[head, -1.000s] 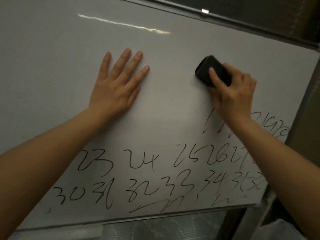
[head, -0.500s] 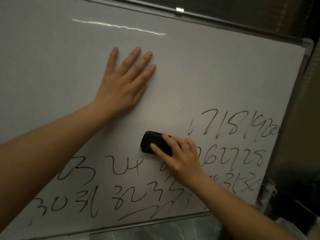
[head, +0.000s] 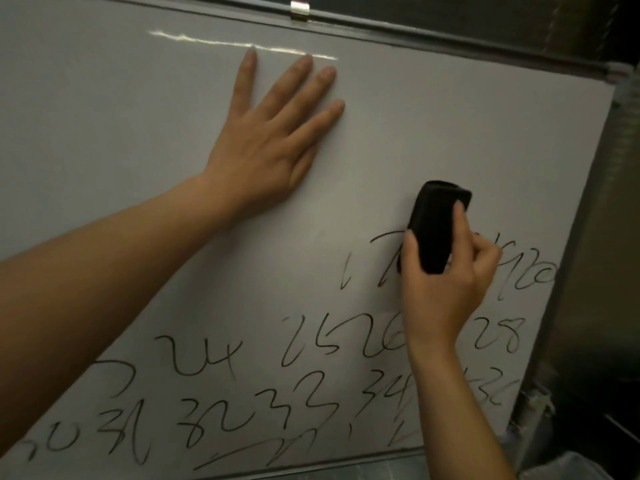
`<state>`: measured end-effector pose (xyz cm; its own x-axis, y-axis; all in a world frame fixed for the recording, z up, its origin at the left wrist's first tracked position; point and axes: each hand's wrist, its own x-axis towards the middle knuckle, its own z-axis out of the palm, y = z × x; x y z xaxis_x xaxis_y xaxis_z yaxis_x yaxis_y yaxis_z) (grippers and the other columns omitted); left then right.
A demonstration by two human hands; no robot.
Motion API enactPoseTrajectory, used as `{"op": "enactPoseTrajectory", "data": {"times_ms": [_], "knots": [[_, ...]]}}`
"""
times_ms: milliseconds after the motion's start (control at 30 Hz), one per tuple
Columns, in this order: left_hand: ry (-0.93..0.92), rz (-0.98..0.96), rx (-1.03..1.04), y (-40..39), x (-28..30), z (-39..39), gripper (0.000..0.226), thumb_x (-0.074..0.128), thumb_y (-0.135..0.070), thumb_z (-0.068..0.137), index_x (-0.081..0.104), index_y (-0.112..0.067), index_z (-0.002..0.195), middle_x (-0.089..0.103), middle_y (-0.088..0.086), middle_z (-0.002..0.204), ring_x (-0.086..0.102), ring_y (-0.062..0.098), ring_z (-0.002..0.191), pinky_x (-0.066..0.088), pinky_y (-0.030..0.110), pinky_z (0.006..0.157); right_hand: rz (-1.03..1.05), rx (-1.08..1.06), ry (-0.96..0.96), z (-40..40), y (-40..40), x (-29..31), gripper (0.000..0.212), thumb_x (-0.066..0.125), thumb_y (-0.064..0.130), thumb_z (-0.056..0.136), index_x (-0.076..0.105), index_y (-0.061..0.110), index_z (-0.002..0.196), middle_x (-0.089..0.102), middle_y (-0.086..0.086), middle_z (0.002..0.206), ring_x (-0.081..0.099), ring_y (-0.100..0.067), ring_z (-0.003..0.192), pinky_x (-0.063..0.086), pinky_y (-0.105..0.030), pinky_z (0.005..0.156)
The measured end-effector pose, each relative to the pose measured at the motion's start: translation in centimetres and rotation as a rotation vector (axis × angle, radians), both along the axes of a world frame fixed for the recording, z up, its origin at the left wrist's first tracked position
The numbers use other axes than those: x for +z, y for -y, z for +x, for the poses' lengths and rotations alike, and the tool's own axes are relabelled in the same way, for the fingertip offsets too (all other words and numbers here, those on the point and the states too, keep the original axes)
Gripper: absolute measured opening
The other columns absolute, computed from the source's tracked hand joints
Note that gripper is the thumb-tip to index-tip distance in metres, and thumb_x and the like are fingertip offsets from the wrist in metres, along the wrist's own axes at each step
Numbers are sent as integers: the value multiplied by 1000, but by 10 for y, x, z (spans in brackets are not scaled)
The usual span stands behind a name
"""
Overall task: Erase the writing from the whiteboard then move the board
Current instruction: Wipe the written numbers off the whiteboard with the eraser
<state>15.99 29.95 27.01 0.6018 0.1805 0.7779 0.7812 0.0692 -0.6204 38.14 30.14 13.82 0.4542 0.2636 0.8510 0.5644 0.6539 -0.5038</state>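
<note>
The whiteboard (head: 433,109) fills most of the view, tilted, with its upper half wiped blank. Rows of black handwritten numbers (head: 242,420) cover its lower part and right side. My left hand (head: 273,133) lies flat on the blank upper middle of the board, fingers straight and spread. My right hand (head: 446,282) grips a black eraser (head: 434,223) between thumb and fingers and presses it on the board, over the top row of numbers at the right. That hand and forearm hide some of the digits.
A metal frame with a small silver clip (head: 299,10) runs along the board's top edge. Dark surroundings lie beyond the right edge (head: 588,237). A ribbed surface (head: 363,471) shows below the bottom edge.
My right hand has swept the eraser from the upper right down to the lower middle, then back up and right onto the top row of numbers. My left hand stays flat on the board.
</note>
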Motion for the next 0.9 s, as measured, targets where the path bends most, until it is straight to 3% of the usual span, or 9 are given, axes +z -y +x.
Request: {"op": "enactPoseTrajectory", "data": {"times_ms": [133, 267, 433, 533, 700, 900], "knots": [[-75, -29, 21, -7, 12, 10, 49, 31, -28, 106, 31, -11, 152, 29, 16, 156, 25, 35, 144, 18, 66, 111, 18, 31, -40, -2, -13, 16, 62, 73, 21, 83, 48, 21, 139, 48, -15, 117, 42, -18, 105, 33, -9, 88], [-34, -36, 73, -8, 14, 24, 50, 27, -32, 106, 28, -16, 153, 25, 13, 158, 21, 34, 146, 14, 67, 110, 65, 52, 27, -12, -20, 13, 57, 71, 19, 84, 50, 18, 137, 49, -18, 120, 31, -9, 104, 40, -26, 85], [77, -35, 132, -7, -3, 36, 52, 21, -35, 106, 19, -16, 155, 19, 12, 160, 16, 33, 147, 6, 59, 114, 126, 77, 156, -7, -31, 5, 51, 70, 19, 84, 54, 14, 133, 43, -14, 122, 44, -29, 99, 50, -39, 81], [132, -7, 156, -9, -14, 39, 53, 22, -35, 107, 20, -14, 155, 22, 13, 159, 19, 33, 147, 8, 57, 115, 173, 78, 262, 2, -39, 5, 52, 70, 21, 85, 53, 15, 134, 37, -7, 122, 45, -32, 100, 49, -40, 83], [145, 22, 169, -7, -15, 45, 51, 25, -34, 107, 24, -12, 153, 26, 15, 157, 22, 36, 145, 14, 60, 113, 290, 65, 475, 28, -54, 18, 49, 69, 24, 87, 53, 15, 132, 51, -21, 116, 43, -33, 103, 44, -42, 85], [216, 28, 212, -5, -22, 53, 52, 26, -34, 106, 28, -9, 152, 28, 17, 156, 23, 37, 144, 15, 61, 114, 408, 42, 683, 45, -66, 32, 43, 68, 19, 87, 60, 12, 129, 54, -23, 115, 41, -33, 106, 35, -42, 83]]}}
